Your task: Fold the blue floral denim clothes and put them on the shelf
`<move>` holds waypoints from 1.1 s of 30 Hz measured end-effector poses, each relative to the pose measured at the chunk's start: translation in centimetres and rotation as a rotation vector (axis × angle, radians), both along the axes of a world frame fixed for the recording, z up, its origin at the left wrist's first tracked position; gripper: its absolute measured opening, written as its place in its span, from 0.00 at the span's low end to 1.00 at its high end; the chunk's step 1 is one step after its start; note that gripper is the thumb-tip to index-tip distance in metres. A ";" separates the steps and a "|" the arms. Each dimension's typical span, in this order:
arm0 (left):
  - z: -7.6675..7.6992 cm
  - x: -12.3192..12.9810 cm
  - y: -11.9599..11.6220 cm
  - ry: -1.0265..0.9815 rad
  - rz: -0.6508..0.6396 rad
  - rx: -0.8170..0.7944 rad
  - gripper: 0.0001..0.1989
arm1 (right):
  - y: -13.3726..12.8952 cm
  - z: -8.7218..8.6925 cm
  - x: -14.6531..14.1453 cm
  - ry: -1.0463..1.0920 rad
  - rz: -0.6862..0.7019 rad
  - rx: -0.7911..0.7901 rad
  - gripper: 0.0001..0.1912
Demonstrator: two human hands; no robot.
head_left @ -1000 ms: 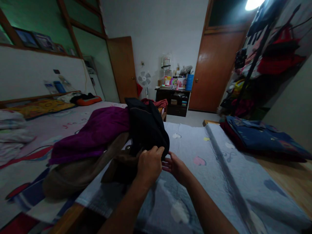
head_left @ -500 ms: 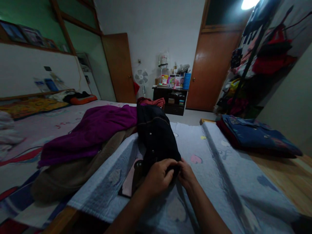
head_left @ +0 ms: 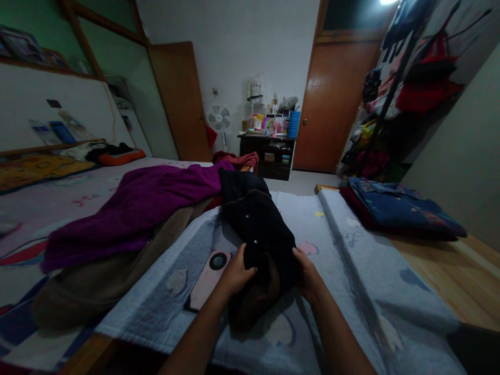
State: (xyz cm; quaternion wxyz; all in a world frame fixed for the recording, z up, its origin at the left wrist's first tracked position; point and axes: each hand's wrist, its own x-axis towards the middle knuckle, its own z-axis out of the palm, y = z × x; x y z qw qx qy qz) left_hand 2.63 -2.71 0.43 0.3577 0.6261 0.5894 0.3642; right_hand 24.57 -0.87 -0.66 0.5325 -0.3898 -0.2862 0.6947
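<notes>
A black garment with metal snap buttons and a brown inside lies lengthwise on the pale blue quilted cover. My left hand grips its left edge, thumb on top. At its right edge my right hand holds the cloth, thumb on top and the other fingers partly hidden. The near end of the garment hangs loose between my wrists, its brown lining turned up. Just left of my left hand lies a pink phone with a round dark camera ring, partly covered by my forearm.
Purple cloth and a brown-grey garment lie along the left on the bed. Folded denim clothing is stacked on a wooden surface at right. Beyond stand a fan and a dark cabinet.
My hands have moved apart, from close together at the garment's near end to its two sides. The near end has opened out, showing brown lining, and the phone is more exposed.
</notes>
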 end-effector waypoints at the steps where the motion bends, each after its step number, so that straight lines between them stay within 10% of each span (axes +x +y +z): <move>1: 0.2 0.7 0.0 -0.034 0.012 0.001 0.39 | -0.2 0.1 0.2 -0.030 0.014 -0.001 0.25; 9: 2.0 3.5 -1.1 -0.248 -0.046 0.031 0.38 | -1.2 1.0 2.9 -0.278 -0.027 0.021 0.31; 17: 0.3 1.3 -0.9 -0.447 -0.013 -0.132 0.30 | -1.0 1.6 7.7 -0.191 -0.350 0.026 0.22; 21: -1.1 1.2 -0.6 -0.449 0.135 -0.239 0.27 | -1.6 0.9 8.2 -0.324 -0.297 -0.005 0.19; 33: -1.0 6.6 -2.7 -1.048 -0.137 -0.546 0.34 | -2.2 -4.0 6.0 -1.003 -0.198 0.335 0.30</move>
